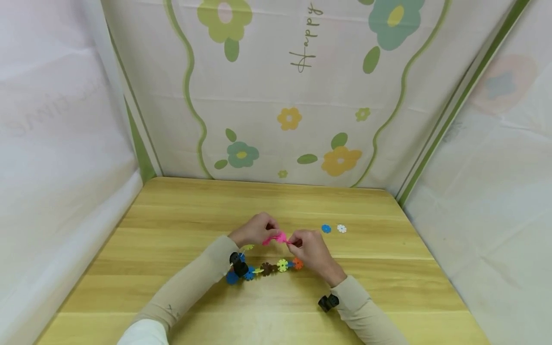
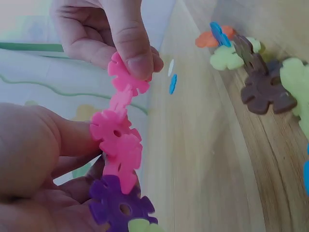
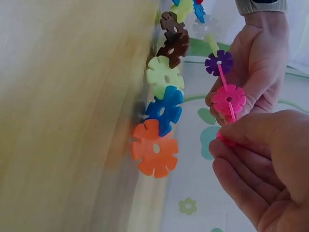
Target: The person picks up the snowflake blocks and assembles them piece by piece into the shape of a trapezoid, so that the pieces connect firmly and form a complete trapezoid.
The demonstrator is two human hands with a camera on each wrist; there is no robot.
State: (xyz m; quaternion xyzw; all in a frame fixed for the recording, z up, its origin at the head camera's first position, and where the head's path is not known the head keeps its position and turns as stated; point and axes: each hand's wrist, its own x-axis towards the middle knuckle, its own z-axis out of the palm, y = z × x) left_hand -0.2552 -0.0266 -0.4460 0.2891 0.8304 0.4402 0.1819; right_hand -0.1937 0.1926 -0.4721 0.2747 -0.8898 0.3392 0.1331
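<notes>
My left hand (image 1: pixel 255 230) grips a chain of slotted, flower-shaped plastic discs by its pink discs (image 2: pixel 108 129). A purple disc (image 2: pixel 107 205) joins the pink ones beside the left palm. At the chain's end, my right hand (image 1: pixel 314 250) pinches a pink disc (image 2: pixel 123 77) between thumb and fingers. The chain runs back under the left wrist and along the table, through blue, yellow-green and brown discs (image 1: pixel 266 269). It ends in an orange disc (image 3: pixel 153 155), slotted to a blue disc (image 3: pixel 166 107), below the right hand.
Behind the right hand, a loose blue disc (image 1: pixel 326 228) and a loose white disc (image 1: pixel 341 228) lie apart on the wooden table (image 1: pixel 185 206). A flower-printed cloth (image 1: pixel 263 86) hangs at the back edge, with pale cloth walls at both sides.
</notes>
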